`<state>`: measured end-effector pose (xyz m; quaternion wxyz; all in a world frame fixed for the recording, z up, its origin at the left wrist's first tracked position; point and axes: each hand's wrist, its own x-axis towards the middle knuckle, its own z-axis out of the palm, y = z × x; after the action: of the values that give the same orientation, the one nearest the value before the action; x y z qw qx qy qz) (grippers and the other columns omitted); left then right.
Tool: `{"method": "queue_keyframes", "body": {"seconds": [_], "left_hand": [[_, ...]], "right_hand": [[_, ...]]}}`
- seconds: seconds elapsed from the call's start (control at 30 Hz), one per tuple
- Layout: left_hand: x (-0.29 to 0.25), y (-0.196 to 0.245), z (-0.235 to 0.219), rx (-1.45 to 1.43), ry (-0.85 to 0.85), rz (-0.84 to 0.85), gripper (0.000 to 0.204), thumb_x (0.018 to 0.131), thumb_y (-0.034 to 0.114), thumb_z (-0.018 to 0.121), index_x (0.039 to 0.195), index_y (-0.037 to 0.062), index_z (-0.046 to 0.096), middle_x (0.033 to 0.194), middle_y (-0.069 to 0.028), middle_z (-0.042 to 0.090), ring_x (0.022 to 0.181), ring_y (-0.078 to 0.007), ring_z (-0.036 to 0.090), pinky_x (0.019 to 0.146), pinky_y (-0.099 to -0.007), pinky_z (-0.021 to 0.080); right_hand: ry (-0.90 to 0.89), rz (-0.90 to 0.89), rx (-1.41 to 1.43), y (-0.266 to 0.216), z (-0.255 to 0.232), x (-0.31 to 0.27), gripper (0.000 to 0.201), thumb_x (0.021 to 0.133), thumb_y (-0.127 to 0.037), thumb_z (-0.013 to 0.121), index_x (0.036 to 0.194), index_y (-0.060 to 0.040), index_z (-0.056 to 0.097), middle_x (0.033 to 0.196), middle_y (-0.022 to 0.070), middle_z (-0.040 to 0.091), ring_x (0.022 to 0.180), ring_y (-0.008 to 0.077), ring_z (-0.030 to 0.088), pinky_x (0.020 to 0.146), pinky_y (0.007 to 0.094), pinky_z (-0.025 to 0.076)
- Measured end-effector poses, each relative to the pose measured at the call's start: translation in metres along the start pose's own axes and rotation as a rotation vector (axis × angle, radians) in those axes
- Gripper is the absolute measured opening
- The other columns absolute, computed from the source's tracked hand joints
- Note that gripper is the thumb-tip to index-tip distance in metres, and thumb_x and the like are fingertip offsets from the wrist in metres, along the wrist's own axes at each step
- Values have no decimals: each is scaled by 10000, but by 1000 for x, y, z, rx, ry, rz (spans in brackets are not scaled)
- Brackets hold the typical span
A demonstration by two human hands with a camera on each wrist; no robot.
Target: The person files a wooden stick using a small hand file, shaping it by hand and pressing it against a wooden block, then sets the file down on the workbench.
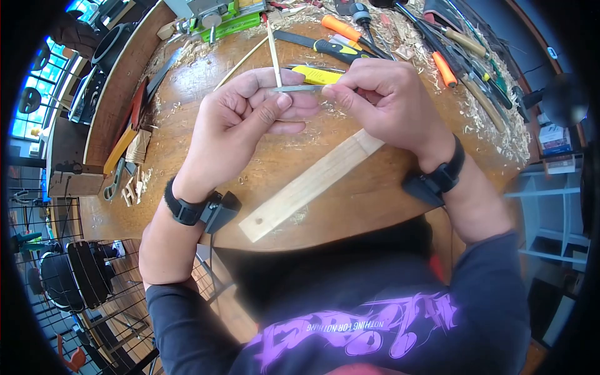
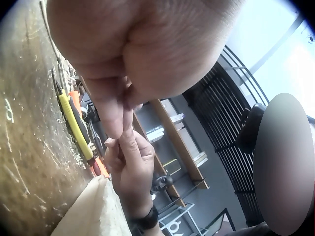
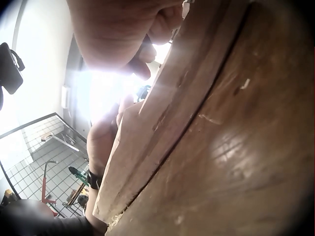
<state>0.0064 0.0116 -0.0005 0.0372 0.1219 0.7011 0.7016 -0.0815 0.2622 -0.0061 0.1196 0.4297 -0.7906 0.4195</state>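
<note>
A thin grey-green strip [image 1: 300, 89] lies across the fingers of my left hand [image 1: 240, 112], with the thumb pressed on it. A slender pale wooden stick [image 1: 275, 59] slants up from the strip, its lower end over the left index finger. My right hand [image 1: 390, 100] has curled fingers, and its thumb and index fingertip pinch at the strip's right end. In the left wrist view, the fingertips of the right hand [image 2: 133, 162] meet those of the left. A flat wooden board [image 1: 306, 187] lies below both hands; in the right wrist view, the board [image 3: 152, 128] hides part of the left hand.
Past the hands lie a yellow cutter [image 1: 315, 75], a file with a black-and-yellow handle [image 1: 337, 50] and another thin stick [image 1: 240, 62]. Orange-handled tools [image 1: 340, 26] and wood shavings [image 1: 494, 125] cover the right side. A green clamp [image 1: 231, 24] stands at the back.
</note>
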Motion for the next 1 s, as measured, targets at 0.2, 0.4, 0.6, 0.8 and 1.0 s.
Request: {"method": "queue_keyframes", "body": {"seconds": [0.2, 0.4, 0.6, 0.8, 1.0], "left_hand": [[0, 2, 0, -33, 41, 29, 402, 1157, 86, 533, 1533, -58, 534, 1337, -213, 752, 1227, -269, 758, 967, -329, 656], [2, -4, 0, -16, 66, 48, 389, 1157, 98, 542, 1511, -61, 564, 1315, -217, 759, 1203, -272, 768, 944, -331, 665], [2, -5, 3, 26, 21, 78, 353, 1138, 44, 561, 1468, -72, 602, 1190, -182, 793, 1091, -259, 802, 934, -335, 672], [-3, 0, 2, 29, 58, 54, 334, 1122, -9, 564, 1443, -81, 620, 1105, -155, 794, 1052, -263, 808, 923, -337, 679], [-3, 2, 4, 24, 38, 32, 333, 1116, -18, 572, 1438, -81, 627, 1100, -145, 792, 1044, -268, 811, 910, -342, 684]], "right_hand": [[29, 16, 29, -2, -4, 0, 137, 934, -163, 835, 884, -38, 812, 714, 87, 697, 585, 221, 618, 559, 356, 468], [21, 20, 25, -1, -5, 0, 136, 932, -159, 839, 891, -32, 816, 742, 92, 728, 606, 212, 645, 571, 348, 489], [-2, -13, 34, -1, 6, 1, 139, 933, -164, 839, 895, -33, 813, 724, 93, 704, 601, 208, 636, 563, 353, 476], [-16, 50, 56, 0, 5, 0, 146, 938, -170, 835, 881, -40, 801, 701, 85, 665, 574, 219, 600, 552, 358, 454], [-19, -50, 70, 1, 6, 2, 145, 937, -168, 836, 873, -43, 803, 693, 87, 653, 567, 224, 588, 537, 364, 440]]}}
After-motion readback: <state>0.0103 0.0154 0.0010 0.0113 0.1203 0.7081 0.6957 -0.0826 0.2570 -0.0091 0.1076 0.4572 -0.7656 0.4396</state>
